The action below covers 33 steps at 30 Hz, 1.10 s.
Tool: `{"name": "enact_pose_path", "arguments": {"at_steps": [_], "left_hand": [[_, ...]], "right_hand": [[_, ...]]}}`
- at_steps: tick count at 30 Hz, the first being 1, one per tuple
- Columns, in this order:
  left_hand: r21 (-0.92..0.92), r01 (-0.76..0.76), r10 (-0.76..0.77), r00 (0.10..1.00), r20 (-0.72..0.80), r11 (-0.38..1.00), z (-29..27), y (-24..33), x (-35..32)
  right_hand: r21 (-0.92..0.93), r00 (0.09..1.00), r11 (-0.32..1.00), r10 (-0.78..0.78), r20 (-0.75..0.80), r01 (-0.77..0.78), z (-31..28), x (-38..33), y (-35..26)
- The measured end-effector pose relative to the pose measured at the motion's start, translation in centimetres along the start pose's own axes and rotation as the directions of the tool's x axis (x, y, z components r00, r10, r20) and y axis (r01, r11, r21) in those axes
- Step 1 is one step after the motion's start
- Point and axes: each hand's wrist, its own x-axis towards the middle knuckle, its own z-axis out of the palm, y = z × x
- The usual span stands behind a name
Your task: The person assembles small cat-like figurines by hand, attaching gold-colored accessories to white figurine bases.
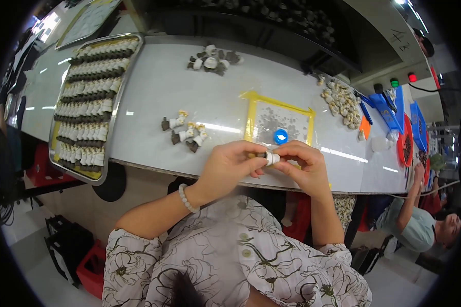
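Note:
Between my two hands, over the near edge of the white table, is a small dark-and-white figurine (271,158). My left hand (228,162) pinches its dark end, and my right hand (303,165) has fingers closed around its white end. Just beyond, a small blue pot (280,136) stands on a grey-spotted sheet edged with yellow tape (252,115). To the left of my hands lies a small group of similar figurines (189,134) with yellowish tops. Farther back is a pile of white-and-dark pieces (210,62).
A metal tray (125,66) on the left holds rows of standing figurines. At the right lie a heap of small cream pieces (343,102), an orange piece (364,127), blue bins (386,112) and a red basin (404,140). Another person (410,220) sits at far right.

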Motion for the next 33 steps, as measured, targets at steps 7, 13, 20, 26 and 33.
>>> {"name": "enact_pose_path", "arguments": {"at_steps": [7,13,20,26,33], "left_hand": [[0.924,-0.345,0.672,0.725,0.151,0.165,-5.3,4.4,-4.8],[0.975,-0.187,0.551,0.829,0.094,0.116,-8.7,5.5,-3.8],[0.952,-0.24,0.531,0.841,0.107,0.188,-9.9,5.1,-3.0],[0.912,-0.297,0.502,0.856,0.123,0.283,-9.8,5.4,-2.7],[0.91,-0.299,0.462,0.876,0.142,0.286,-10.2,5.8,-2.8]], "right_hand": [[-0.243,0.982,0.952,-0.181,0.047,0.187,2.5,2.3,-0.9],[-0.327,0.963,0.91,-0.207,0.173,0.255,6.1,5.1,-2.2],[-0.387,0.951,0.874,-0.228,0.209,0.294,7.6,6.3,-2.5],[-0.401,0.936,0.85,-0.265,0.233,0.341,7.9,6.6,-2.4],[-0.408,0.919,0.824,-0.335,0.208,0.393,8.3,6.7,-1.7]]}}
